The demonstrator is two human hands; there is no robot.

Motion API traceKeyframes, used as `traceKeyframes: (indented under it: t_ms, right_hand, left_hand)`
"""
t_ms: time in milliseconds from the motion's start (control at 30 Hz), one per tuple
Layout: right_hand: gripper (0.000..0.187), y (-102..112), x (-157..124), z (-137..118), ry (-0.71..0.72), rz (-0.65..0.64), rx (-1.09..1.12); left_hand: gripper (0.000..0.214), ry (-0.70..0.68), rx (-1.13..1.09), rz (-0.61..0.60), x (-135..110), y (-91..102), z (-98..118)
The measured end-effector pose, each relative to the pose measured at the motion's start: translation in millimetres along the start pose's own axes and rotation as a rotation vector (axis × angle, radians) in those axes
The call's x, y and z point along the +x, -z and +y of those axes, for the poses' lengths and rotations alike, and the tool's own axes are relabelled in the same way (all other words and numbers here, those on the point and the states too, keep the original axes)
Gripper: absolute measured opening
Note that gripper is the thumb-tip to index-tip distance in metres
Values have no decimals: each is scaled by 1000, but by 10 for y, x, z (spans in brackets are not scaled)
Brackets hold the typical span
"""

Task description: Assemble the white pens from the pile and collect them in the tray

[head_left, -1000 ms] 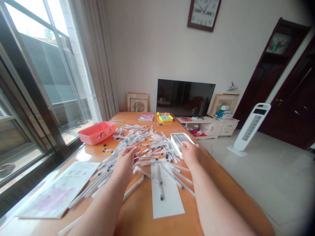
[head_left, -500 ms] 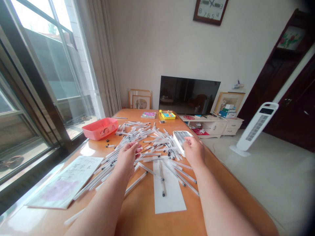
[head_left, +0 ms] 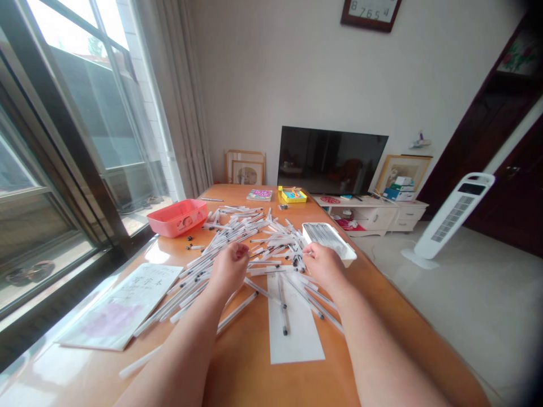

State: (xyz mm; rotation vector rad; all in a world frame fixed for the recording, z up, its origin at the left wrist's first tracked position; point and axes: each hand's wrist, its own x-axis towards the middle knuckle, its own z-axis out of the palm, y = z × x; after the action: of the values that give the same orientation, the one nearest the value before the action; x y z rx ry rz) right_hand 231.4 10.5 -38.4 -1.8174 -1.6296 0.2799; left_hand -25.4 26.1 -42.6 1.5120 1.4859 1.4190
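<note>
My left hand [head_left: 230,267] is closed in a pinch over the left side of a heap of clear-barrelled pens [head_left: 237,230]. A thin dark tip shows by its fingertips, but I cannot tell whether it is held or lies in the heap. Fingers pinched together, my right hand [head_left: 324,264] is over the heap's right side, in front of a white tray [head_left: 350,252] filled with slim clear pen parts. What it grips is too small to name. Between my forearms, a white paper sheet [head_left: 297,345] lies flat with a few black-ended pens on it.
A red plastic basket [head_left: 173,221] stands at the table's left edge. Nearer me on that side lies a writing booklet [head_left: 123,311]. Toward the far end are a yellow box [head_left: 293,195] and a small colourful book [head_left: 259,195]. The table's right edge runs beside my right forearm.
My right hand has moved left, off the tray's contents and toward my left hand, so more of the tray shows. My left hand stays closed over the heap. The view has tilted slightly down.
</note>
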Motion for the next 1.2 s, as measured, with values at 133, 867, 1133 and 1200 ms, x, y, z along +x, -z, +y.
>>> traceKeyframes:
  t_ms: [133, 867, 1133, 1200]
  right_hand:
    - [18, 18, 14, 16, -17, 37, 14]
    - [18, -106, 65, 109, 22, 12, -7]
    - [18, -182, 13, 33, 4, -91, 88]
    - [20, -187, -11, -17, -10, -129, 269]
  left_hand:
    - [13, -253, 505, -151, -52, -7, -61]
    - [17, -202, 822, -210, -102, -4, 113]
    - [24, 145, -72, -195, -78, -103, 40]
    - [26, 199, -263, -288, -114, -117, 90]
